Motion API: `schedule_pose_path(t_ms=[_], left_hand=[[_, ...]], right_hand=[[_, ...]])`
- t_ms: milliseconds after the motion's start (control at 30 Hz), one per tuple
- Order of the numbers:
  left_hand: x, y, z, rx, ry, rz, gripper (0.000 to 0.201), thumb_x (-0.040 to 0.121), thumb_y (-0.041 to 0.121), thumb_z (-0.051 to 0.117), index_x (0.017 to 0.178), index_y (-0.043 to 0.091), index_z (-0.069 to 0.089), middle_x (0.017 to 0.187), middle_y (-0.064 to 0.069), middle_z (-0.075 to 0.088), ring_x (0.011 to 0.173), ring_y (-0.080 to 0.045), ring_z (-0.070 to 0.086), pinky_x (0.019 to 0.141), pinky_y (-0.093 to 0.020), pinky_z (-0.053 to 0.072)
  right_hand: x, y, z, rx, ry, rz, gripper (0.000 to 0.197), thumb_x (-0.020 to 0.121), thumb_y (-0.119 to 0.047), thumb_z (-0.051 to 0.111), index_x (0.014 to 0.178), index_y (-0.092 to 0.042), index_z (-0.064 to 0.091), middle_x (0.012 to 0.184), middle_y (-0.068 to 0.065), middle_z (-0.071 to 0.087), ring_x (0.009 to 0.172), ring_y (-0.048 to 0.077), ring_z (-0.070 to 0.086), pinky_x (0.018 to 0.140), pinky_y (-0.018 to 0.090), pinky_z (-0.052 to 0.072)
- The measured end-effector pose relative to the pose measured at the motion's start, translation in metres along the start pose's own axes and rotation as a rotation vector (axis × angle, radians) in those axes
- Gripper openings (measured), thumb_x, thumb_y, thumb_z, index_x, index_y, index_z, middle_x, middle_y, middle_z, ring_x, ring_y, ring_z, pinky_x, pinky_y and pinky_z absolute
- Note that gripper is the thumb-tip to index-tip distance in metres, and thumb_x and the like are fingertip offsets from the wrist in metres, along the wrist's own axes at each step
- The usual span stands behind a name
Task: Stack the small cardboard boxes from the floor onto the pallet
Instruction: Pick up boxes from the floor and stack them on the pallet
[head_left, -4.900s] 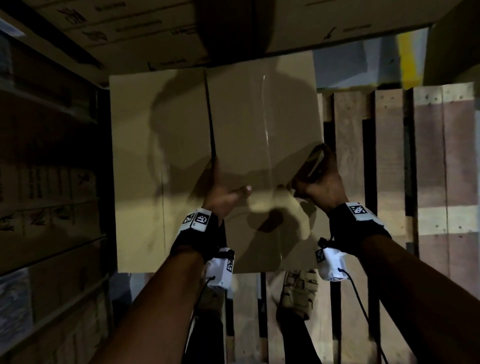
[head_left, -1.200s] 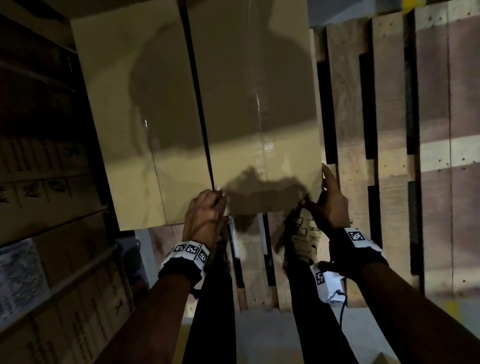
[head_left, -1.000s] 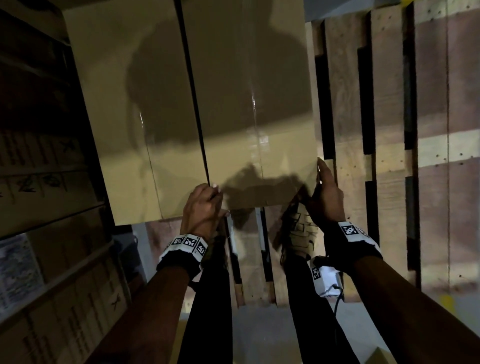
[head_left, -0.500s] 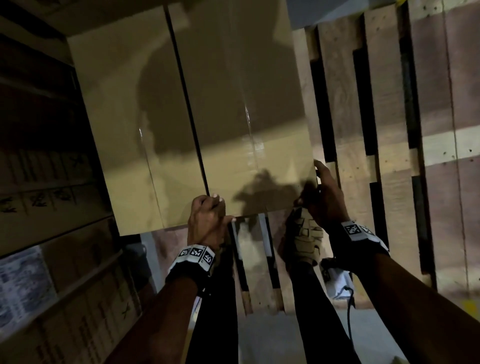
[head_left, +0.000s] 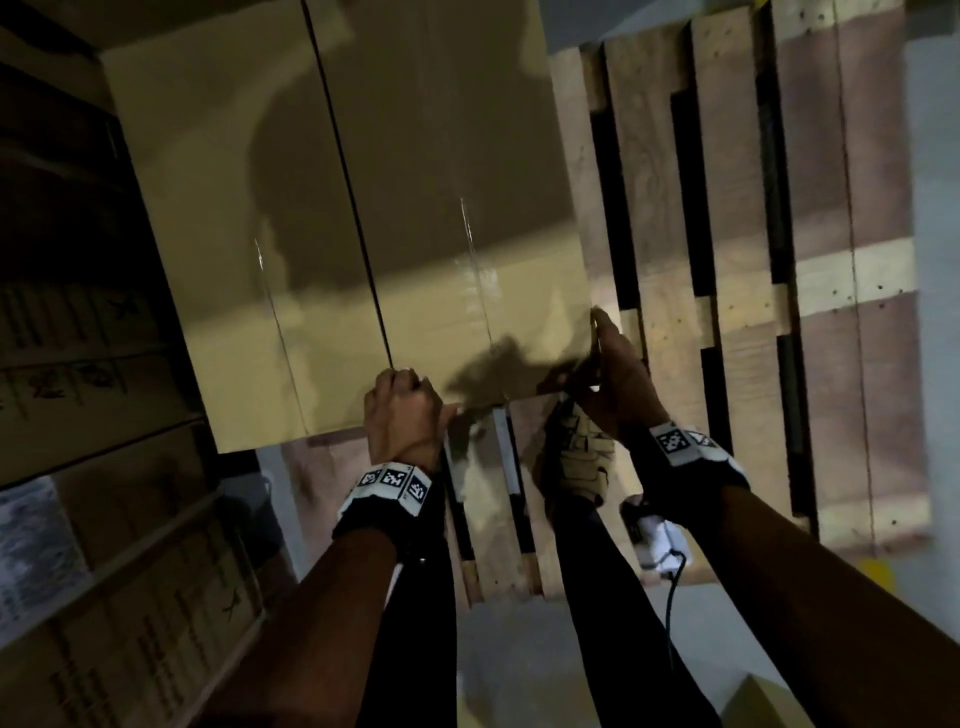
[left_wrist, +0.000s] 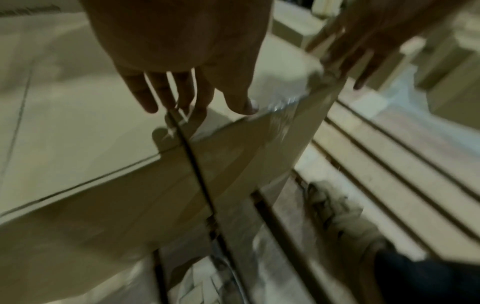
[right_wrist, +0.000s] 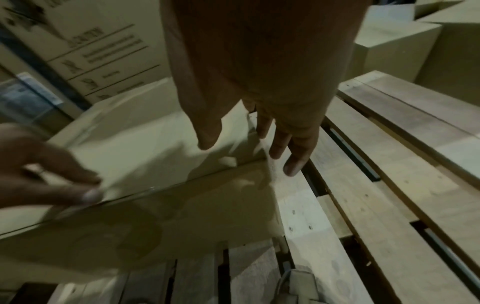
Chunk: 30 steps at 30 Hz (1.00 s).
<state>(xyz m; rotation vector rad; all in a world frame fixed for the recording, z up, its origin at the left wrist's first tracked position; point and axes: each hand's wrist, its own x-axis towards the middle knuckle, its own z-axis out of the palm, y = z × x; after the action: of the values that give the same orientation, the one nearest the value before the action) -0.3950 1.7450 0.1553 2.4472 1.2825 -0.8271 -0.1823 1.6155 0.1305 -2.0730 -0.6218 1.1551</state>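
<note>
On the wooden pallet (head_left: 665, 218), two cardboard boxes sit side by side, touching. Our left hand (head_left: 402, 418) rests at their near edge, right at the seam between the left box (head_left: 234, 218) and the right box (head_left: 447, 156); its grip holds nothing, fingers straight over the tops. Our right hand (head_left: 615, 384) lies against the right box's near right corner, thumb on top, fingers extended along the side, grip wide. Just beneath this hand, our tan shoe (head_left: 576, 457) stands on the slats.

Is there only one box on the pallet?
No, two boxes sit side by side on the pallet, a dark gap between them.
</note>
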Motion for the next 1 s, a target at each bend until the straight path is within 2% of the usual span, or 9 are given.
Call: schedule_pose_path(t_ms=[100,233,300,400,533,633,733,867,1000], left_hand=[[-0.009,0.013,-0.020,-0.194,-0.037,-0.024,0.040,0.092,0.048,0.058,0.103,0.012,0.074,0.117,-0.008,0.063,0.122,-0.034,0.047,0.095,-0.041,0.039],[-0.047,0.027,-0.064,-0.426,0.092,0.106,0.032,0.081,0.040,0.073,0.078,0.009,0.076,0.104,-0.014,0.072,0.100,-0.041,0.067,0.083,-0.048,0.054],[-0.072,0.031,-0.103,-0.545,0.169,0.184,0.025,0.078,0.033,0.081,0.084,0.010,0.077,0.110,-0.015,0.073,0.103,-0.039,0.067,0.084,-0.048,0.055],[-0.115,0.034,-0.171,-0.703,0.220,0.260,0.046,0.085,0.051,0.063,0.108,0.012,0.073,0.122,-0.009,0.068,0.118,-0.029,0.059,0.096,-0.041,0.051],[-0.177,0.015,-0.262,-0.752,0.217,0.477,0.057,0.092,0.053,0.057,0.131,0.011,0.061,0.135,-0.007,0.062,0.126,-0.025,0.055,0.106,-0.039,0.045],[-0.217,0.002,-0.322,-0.828,0.113,0.528,0.062,0.093,0.059,0.057,0.143,0.022,0.051,0.144,0.001,0.055,0.132,-0.019,0.051,0.109,-0.041,0.044],[-0.253,-0.006,-0.366,-0.844,0.083,0.603,0.054,0.095,0.052,0.064,0.142,0.028,0.052,0.136,0.007,0.060,0.122,-0.013,0.056,0.100,-0.040,0.049],[-0.294,0.005,-0.418,-0.836,0.047,0.744,0.042,0.095,0.041,0.068,0.134,0.029,0.060,0.118,0.011,0.068,0.110,-0.006,0.061,0.091,-0.031,0.051],[-0.321,0.041,-0.454,-0.825,0.050,0.881,0.033,0.095,0.036,0.069,0.125,0.025,0.066,0.109,0.011,0.072,0.104,-0.001,0.063,0.085,-0.023,0.050]], right_hand=[[-0.031,-0.028,-0.010,-0.122,0.072,-0.010,0.077,0.077,0.003,0.081,0.144,0.007,0.044,0.129,0.027,0.061,0.114,0.037,0.060,0.094,0.033,0.047],[-0.085,-0.082,-0.025,-0.179,0.179,0.001,0.086,0.089,-0.013,0.077,0.156,0.003,0.026,0.157,0.023,0.038,0.145,0.037,0.036,0.119,0.047,0.033],[-0.116,-0.120,-0.038,-0.121,0.232,0.010,0.086,0.092,-0.018,0.074,0.158,-0.003,0.022,0.160,0.020,0.032,0.148,0.033,0.033,0.118,0.053,0.033],[-0.167,-0.188,-0.059,-0.008,0.318,-0.006,0.085,0.094,-0.028,0.068,0.160,-0.013,0.017,0.160,0.015,0.032,0.144,0.032,0.038,0.114,0.056,0.039],[-0.237,-0.281,-0.086,0.047,0.431,-0.023,0.083,0.095,-0.037,0.064,0.160,-0.022,0.015,0.162,0.007,0.031,0.140,0.028,0.044,0.105,0.058,0.046],[-0.290,-0.330,-0.101,0.103,0.523,-0.079,0.082,0.097,-0.036,0.064,0.160,-0.030,0.012,0.163,0.002,0.030,0.139,0.023,0.045,0.104,0.056,0.048],[-0.338,-0.363,-0.112,0.159,0.601,-0.108,0.080,0.098,-0.034,0.067,0.159,-0.039,0.015,0.161,-0.004,0.033,0.138,0.018,0.047,0.103,0.047,0.050],[-0.392,-0.383,-0.134,0.204,0.729,-0.102,0.081,0.097,-0.031,0.068,0.160,-0.031,0.017,0.159,-0.005,0.036,0.130,0.011,0.054,0.094,0.031,0.053],[-0.433,-0.381,-0.169,0.247,0.893,-0.079,0.082,0.097,-0.029,0.069,0.160,-0.029,0.018,0.157,-0.004,0.039,0.126,0.007,0.056,0.094,0.036,0.056]])
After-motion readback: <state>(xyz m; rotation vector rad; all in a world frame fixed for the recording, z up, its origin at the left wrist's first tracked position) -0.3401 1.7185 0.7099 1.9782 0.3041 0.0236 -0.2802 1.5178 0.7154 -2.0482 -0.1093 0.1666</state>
